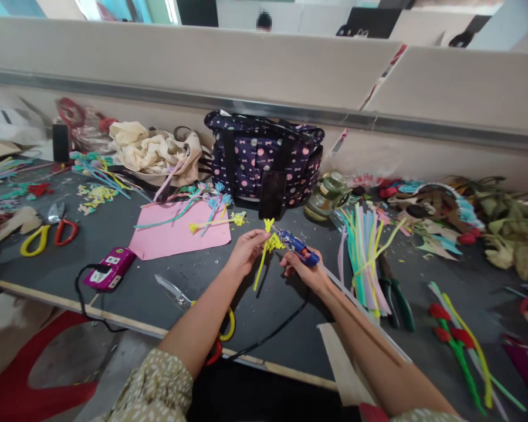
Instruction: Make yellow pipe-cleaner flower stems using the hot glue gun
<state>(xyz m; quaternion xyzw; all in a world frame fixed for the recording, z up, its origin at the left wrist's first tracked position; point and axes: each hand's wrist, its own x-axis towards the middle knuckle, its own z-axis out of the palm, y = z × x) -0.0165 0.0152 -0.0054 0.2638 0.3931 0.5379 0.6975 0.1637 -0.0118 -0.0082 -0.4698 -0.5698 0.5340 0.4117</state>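
Between the fingertips of my left hand [247,252] is a yellow pipe-cleaner flower [259,271], its stem hanging down and its tufted head at the top. My right hand [305,268] is wrapped round a blue hot glue gun [300,247], whose nozzle points left at the flower. A small heap of yellow pieces [274,242] shows just behind, between the two hands. From the glue gun a dark cord [281,332] curves down to the table's front edge. Under my left forearm lies a pair of scissors [176,291] with yellow and red handles, partly hidden.
A pink sheet [176,237] bears pipe-cleaner flowers. A magenta power strip [111,268] and more scissors [53,228] lie left. Behind stand a phone [271,195], a dark patterned bag [264,146] and a green bottle [327,197]. Pipe cleaners [364,264] and pliers [395,293] lie right.
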